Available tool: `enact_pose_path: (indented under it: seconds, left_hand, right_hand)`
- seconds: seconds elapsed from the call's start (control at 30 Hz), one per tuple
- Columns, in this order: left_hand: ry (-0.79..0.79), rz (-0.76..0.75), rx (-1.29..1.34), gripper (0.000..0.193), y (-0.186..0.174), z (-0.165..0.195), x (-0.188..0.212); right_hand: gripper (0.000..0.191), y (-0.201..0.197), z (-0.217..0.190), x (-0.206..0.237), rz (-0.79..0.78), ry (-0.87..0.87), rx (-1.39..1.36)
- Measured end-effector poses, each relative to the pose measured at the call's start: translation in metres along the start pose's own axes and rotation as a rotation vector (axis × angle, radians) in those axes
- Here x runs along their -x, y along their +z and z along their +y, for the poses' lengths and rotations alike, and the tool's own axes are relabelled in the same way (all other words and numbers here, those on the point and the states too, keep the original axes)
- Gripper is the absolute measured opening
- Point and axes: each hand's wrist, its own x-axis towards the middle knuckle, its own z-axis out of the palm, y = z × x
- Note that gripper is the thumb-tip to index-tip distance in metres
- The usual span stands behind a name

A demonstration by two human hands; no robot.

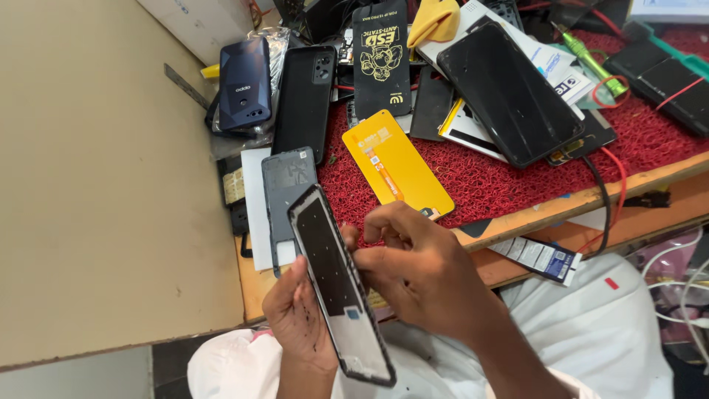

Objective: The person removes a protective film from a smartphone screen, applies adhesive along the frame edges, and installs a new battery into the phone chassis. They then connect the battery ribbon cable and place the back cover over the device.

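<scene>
Holding a bare black phone frame [341, 288] tilted above the lap, the left hand [299, 318] cups it from beneath, fingers curled round its left edge; the right hand [417, 270] is half closed, fingertips [353, 238] pinched against the frame's right edge near its upper end; whether anything small sits between those fingertips cannot be told. Beyond the hands, the wooden workbench [517, 225] carries a red bristle mat [502, 177]; a yellow-backed replacement screen [395, 162] lies on the mat just beyond the right hand; a larger dark screen panel [509, 92] rests tilted over white papers; a black anti-static sheet with yellow print [380, 59] stands behind. A grey phone back cover [286, 185] lies on a white sheet just above the frame; a black back cover [304, 100] sits beside a dark blue phone [244, 83], which rests on clear plastic bags; a green-handled screwdriver [591, 63] lies at the far right; a foil-wrapped strip [537, 256] hangs at the bench edge.
</scene>
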Motion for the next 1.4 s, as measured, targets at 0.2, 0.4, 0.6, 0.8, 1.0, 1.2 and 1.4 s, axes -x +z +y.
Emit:
enact_pose_path:
  seconds: [0.2,0.4,0.6,0.8,1.0,1.2,1.4]
  left_hand:
    - [0.043,-0.218,0.094,0.064,0.01,0.001,0.002]
    - [0.166,-0.023,0.05,0.06,0.007,0.005,-0.001]
    - [0.165,0.006,0.039,0.062,0.003,0.022,-0.001]
    - [0.155,0.081,0.033,0.078,0.004,0.041,0.004]
    - [0.043,-0.006,0.026,0.088,0.004,0.052,0.007]
    - [0.069,-0.187,0.033,0.061,-0.012,0.039,0.009]
    - [0.136,-0.007,0.089,0.048,-0.009,0.011,0.012]
  right_hand:
    - [0.023,0.033,0.024,0.018,0.023,0.368,-0.308]
    - [0.022,0.06,0.039,0.038,0.054,0.35,-0.644]
    - [0.023,0.03,0.01,0.01,-0.019,0.689,-0.422]
    - [0.027,-0.023,-0.008,-0.037,0.072,0.392,0.566]
    - [0.089,0.01,-0.047,0.002,-0.11,0.353,0.185]
    - [0.122,0.05,-0.058,0.03,0.032,0.54,0.021]
    - [0.118,0.054,-0.063,0.059,0.1,0.4,0.138]
